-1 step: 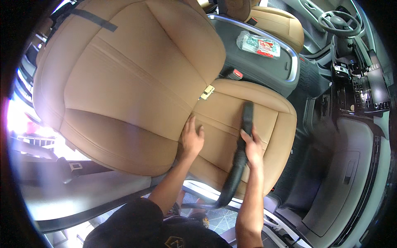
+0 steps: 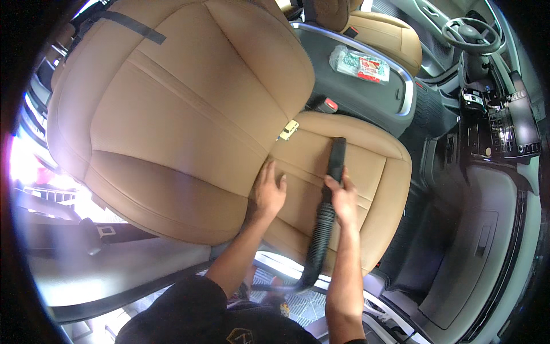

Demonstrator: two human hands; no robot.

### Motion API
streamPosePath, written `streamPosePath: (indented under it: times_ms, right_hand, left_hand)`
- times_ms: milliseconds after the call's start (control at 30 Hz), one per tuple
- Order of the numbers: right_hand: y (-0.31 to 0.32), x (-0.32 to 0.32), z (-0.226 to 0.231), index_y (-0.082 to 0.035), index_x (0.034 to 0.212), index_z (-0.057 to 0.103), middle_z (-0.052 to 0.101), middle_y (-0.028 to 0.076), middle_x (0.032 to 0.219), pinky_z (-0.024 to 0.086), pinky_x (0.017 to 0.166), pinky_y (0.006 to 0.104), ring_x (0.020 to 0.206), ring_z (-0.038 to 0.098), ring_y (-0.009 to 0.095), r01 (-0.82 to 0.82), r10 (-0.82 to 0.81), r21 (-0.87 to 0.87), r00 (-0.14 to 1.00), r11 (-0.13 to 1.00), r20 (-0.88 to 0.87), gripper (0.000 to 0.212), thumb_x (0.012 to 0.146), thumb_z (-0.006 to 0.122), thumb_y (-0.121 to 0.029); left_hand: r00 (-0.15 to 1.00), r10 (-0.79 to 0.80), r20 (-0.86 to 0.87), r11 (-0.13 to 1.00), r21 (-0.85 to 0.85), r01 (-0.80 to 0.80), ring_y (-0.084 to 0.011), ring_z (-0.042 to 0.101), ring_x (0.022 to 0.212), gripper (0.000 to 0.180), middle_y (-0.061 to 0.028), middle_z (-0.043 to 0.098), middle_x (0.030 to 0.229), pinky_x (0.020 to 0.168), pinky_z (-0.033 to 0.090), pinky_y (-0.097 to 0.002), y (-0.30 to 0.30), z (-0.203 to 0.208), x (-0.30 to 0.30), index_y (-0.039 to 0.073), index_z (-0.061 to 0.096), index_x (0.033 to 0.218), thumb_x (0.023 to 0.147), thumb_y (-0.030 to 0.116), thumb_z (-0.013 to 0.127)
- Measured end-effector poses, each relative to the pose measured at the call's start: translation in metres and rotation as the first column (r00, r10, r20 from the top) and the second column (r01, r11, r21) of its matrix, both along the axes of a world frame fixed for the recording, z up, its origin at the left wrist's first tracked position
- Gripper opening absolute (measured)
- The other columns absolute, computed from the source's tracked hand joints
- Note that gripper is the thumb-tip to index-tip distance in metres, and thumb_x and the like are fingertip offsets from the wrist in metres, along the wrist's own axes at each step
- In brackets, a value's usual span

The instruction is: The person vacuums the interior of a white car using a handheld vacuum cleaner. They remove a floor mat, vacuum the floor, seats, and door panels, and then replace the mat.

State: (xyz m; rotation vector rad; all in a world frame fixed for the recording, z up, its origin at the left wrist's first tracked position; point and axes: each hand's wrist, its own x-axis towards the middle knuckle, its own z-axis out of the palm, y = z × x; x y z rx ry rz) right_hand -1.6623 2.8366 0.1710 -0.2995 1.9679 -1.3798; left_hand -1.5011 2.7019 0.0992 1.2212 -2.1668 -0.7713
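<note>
I have the black nozzle [image 2: 338, 156] over the tan seat cushion [image 2: 369, 156], its tip aimed away from me toward the console [image 2: 366, 94]; its long axis runs almost straight up my view with a slight lean to the right, across the seat from door side to console side; the ribbed hose [image 2: 322, 226] follows that line downward, then bends left by the door sill [image 2: 281, 263]. My right hand [image 2: 344, 198] grasps the nozzle near the ribbed part, fingers curled around it; my left hand [image 2: 270, 192] lies at the crease below the backrest [image 2: 189, 109], fingers released and spread — how hard they press, I cannot tell. Whether the tip touches the cushion I cannot tell either; ahead of it I have bare cushion up to the raised side edge, with a small yellow toy car [image 2: 289, 130] by the crease, up and left; rightward, open surface reaches the rounded front edge — beyond that lies the dark floor [image 2: 396, 249].
</note>
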Motion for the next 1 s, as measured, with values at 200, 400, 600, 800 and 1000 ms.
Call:
streamPosePath:
  times_ms: [200, 400, 600, 800, 1000]
  right_hand:
    - [0.001, 0.029, -0.014, -0.008, 0.162, 0.042, 0.066, 0.007, 0.121, 0.053, 0.091, 0.0357, 0.101, 0.064, 0.022, 0.163, -0.08, -0.212, 0.932, 0.963, 0.355, 0.074, 0.097, 0.07, -0.03]
    - [0.128, 0.044, -0.023, -0.007, 0.164, 0.036, 0.062, 0.009, 0.135, 0.046, 0.099, 0.0292, 0.115, 0.06, 0.017, 0.045, 0.021, -0.267, 0.97, 0.963, 0.24, 0.08, 0.093, 0.07, -0.021]
    - [0.118, 0.054, -0.02, -0.01, 0.162, 0.041, 0.063, -0.003, 0.094, 0.047, 0.059, 0.024, 0.065, 0.055, 0.007, 0.265, -0.065, -0.388, 0.886, 0.883, 0.458, 0.076, 0.092, 0.07, -0.015]
    - [0.125, 0.041, -0.034, -0.007, 0.161, 0.043, 0.067, -0.001, 0.111, 0.05, 0.071, 0.0236, 0.078, 0.058, 0.008, 0.34, -0.099, -0.435, 0.867, 0.834, 0.489, 0.075, 0.091, 0.067, -0.007]
    - [0.132, 0.037, -0.036, -0.006, 0.162, 0.041, 0.068, 0.001, 0.112, 0.051, 0.074, 0.0235, 0.08, 0.06, 0.009, 0.336, -0.083, -0.408, 0.848, 0.849, 0.524, 0.075, 0.091, 0.066, -0.007]
  left_hand:
    - [0.997, -0.031, 0.076, 0.982, -0.184, 0.045, -0.0396, 0.052, 0.137, 0.055, -0.0225, 0.05, 0.15, 0.113, 0.044, -0.0471, -0.057, -0.008, -0.082, 0.001, 0.051, 0.147, 0.097, 0.017, 0.065]
    - [0.829, 0.021, 0.559, 0.995, -0.09, 0.036, -0.0356, 0.057, 0.125, 0.072, -0.0203, 0.048, 0.138, 0.102, 0.046, -0.045, -0.056, 0.029, -0.13, -0.001, 0.042, 0.152, 0.091, 0.023, 0.073]
    - [0.911, 0.24, 0.334, 0.969, -0.032, -0.244, -0.0397, 0.052, 0.13, 0.067, -0.0215, 0.049, 0.137, 0.11, 0.039, -0.0522, -0.066, -0.028, -0.125, -0.003, 0.051, 0.143, 0.086, 0.02, 0.078]
    - [0.999, 0.004, -0.036, 0.979, -0.201, -0.012, -0.0461, 0.052, 0.128, 0.061, -0.0266, 0.053, 0.136, 0.11, 0.044, -0.0511, -0.074, -0.028, -0.118, 0.002, 0.051, 0.14, 0.091, 0.027, 0.077]
    - [0.964, 0.076, 0.253, 0.994, 0.052, -0.092, -0.0459, 0.065, 0.114, 0.049, -0.0296, 0.067, 0.117, 0.097, 0.052, -0.0535, -0.086, 0.025, -0.162, 0.001, 0.055, 0.121, 0.09, 0.03, 0.079]
